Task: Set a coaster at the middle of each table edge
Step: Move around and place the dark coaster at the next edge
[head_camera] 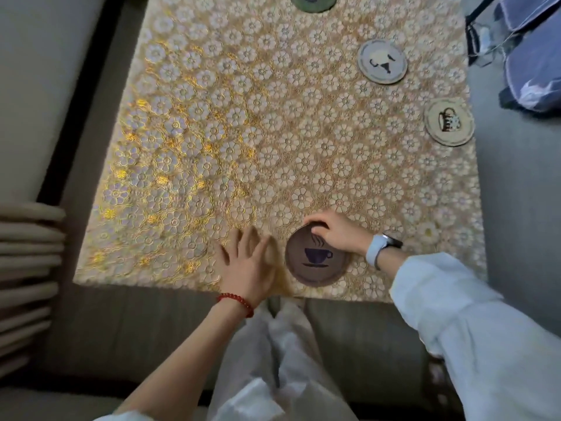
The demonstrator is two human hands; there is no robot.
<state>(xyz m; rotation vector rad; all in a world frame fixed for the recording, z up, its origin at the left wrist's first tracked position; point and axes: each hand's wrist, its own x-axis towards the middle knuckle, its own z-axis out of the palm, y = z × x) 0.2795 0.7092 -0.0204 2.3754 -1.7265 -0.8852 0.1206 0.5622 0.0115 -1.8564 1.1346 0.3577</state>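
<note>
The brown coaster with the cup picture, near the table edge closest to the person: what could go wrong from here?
1. The brown coaster lies close to the near edge of the table; a push from the right hand on its far rim might slide it off.
2. The left hand looks blurred beside it and could knock it.
3. The left edge shows no coaster, while the sheep coaster and mug coaster both sit on the right.
</note>
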